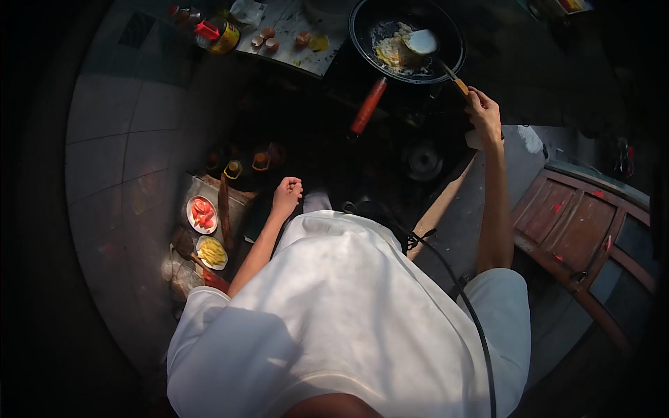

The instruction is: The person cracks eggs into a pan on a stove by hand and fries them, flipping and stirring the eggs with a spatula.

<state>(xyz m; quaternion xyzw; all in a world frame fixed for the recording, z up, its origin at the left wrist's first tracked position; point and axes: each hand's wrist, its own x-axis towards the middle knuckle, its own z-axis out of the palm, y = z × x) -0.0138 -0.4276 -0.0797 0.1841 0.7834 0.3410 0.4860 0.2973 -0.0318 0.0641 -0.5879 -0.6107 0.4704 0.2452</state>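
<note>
My right hand [486, 115] grips the wooden handle of a spatula [423, 42]. The spatula's broad metal blade rests in a dark frying pan [460, 47], on top of cooked egg [391, 51]. The pan's red handle [369, 106] points back toward me, with neither hand on it. Away from the pan, my left hand [287, 196] hangs in front of my body with its fingers curled in; nothing shows in it. To its left, a plate of cut red tomato [203, 214] and a plate of yellow pieces [212, 252] sit on a low surface.
Cracked eggshells [267, 39] and spilled yolk [318, 43] lie on the counter [286, 58] left of the pan. A yellow container with a red top [219, 36] stands at its edge. A black cable [468, 306] runs down my right side. A wooden door [568, 216] is at right.
</note>
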